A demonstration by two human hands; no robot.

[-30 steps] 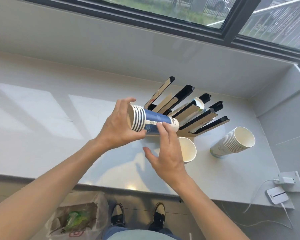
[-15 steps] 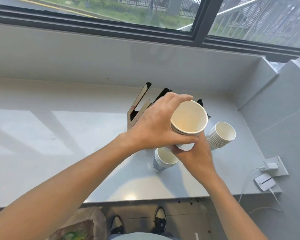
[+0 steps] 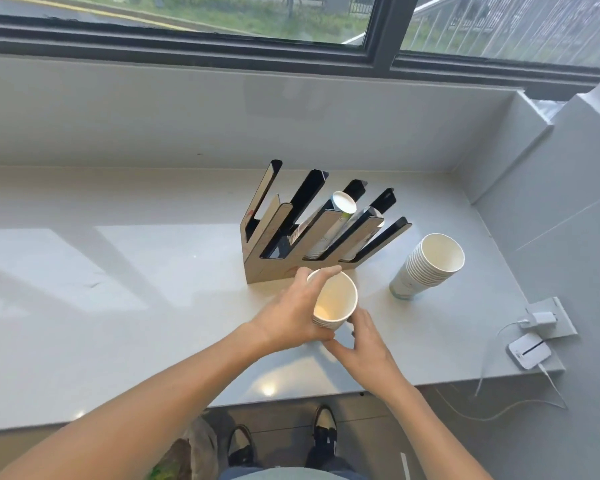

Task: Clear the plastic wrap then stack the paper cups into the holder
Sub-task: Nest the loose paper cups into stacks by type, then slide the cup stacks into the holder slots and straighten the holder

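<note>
Nested white paper cup stack (image 3: 334, 301), mouth up, on pale counter (image 3: 118, 306) just before slotted cardboard holder (image 3: 312, 233). Left hand (image 3: 291, 315) curled round rims; right hand (image 3: 362, 344) pinching base. Best: square rims, tilt stack, slide into vacant slot.

The lower body of the nested stack of white paper cups (image 3: 334, 299) is concealed behind the left hand (image 3: 291, 315) and right hand (image 3: 362, 344) — cup count indeterminate. Inside the tan-and-black slotted cardboard cup holder (image 3: 278, 268), the cups' lower ends sit behind the dividers. The crumpled plastic bag (image 3: 187, 455) is cut off by the bottom edge — contents unreadable.
</note>
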